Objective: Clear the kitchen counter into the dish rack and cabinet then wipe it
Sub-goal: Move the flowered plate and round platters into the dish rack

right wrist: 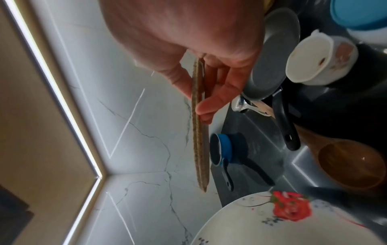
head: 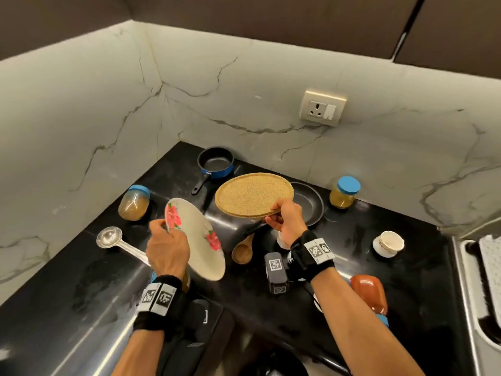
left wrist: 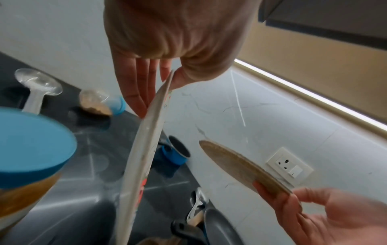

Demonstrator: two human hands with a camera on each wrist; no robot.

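My left hand (head: 165, 240) pinches the rim of a white plate with red flowers (head: 199, 245), lifted and tilted steeply above the black counter (head: 352, 267); thumb on its face, fingers (left wrist: 136, 92) behind, in the left wrist view. My right hand (head: 284, 221) pinches the near edge of a round tan speckled plate (head: 253, 194), held almost level over the counter. The right wrist view shows that plate (right wrist: 199, 126) edge-on between thumb and fingers, with the flowered plate (right wrist: 282, 220) below.
On the counter: a blue saucepan (head: 215, 164), a dark frying pan (head: 307, 204), blue-lidded jars (head: 134, 203) (head: 344, 192), a steel ladle (head: 111, 238), a wooden spoon (head: 242, 252), a white cup (head: 389, 244), a brown bowl (head: 370, 295). Sink edge (head: 466, 294) at right.
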